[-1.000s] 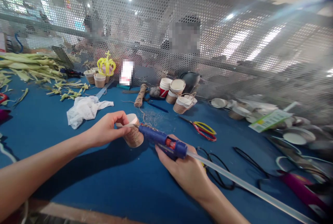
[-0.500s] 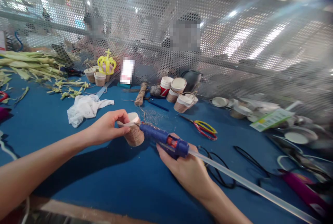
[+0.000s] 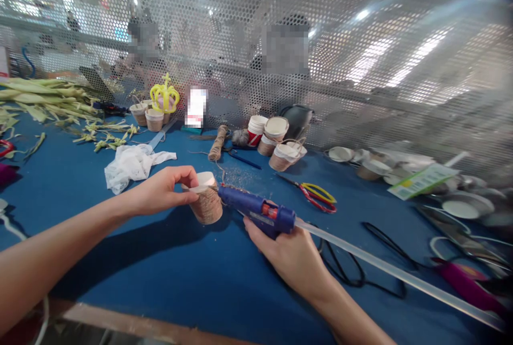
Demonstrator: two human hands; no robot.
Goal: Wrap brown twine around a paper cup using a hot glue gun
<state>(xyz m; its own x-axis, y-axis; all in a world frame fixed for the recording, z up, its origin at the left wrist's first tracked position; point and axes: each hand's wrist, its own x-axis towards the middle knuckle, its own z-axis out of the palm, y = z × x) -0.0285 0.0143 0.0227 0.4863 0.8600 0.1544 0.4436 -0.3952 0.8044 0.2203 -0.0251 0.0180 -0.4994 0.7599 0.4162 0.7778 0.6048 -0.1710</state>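
Note:
My left hand (image 3: 162,191) pinches the rim of a small paper cup (image 3: 206,205) wrapped in brown twine, holding it just above the blue table (image 3: 160,275). My right hand (image 3: 290,257) grips a blue hot glue gun (image 3: 256,210) with a long clear glue stick (image 3: 385,270) trailing out behind it. The gun's nozzle touches the cup's twine near the rim.
A white cloth (image 3: 134,163) lies left of the cup. Behind it are a twine spool (image 3: 218,143), more wrapped cups (image 3: 276,144), a yellow crown (image 3: 164,96) and green leaves (image 3: 48,101). Scissors (image 3: 315,195) and black cable (image 3: 352,270) lie right. A perforated metal screen (image 3: 320,56) closes the back; people sit beyond.
Both hands, the cup and the glue gun have shifted slightly up and to the right in view. The nozzle stays at the cup's twine.

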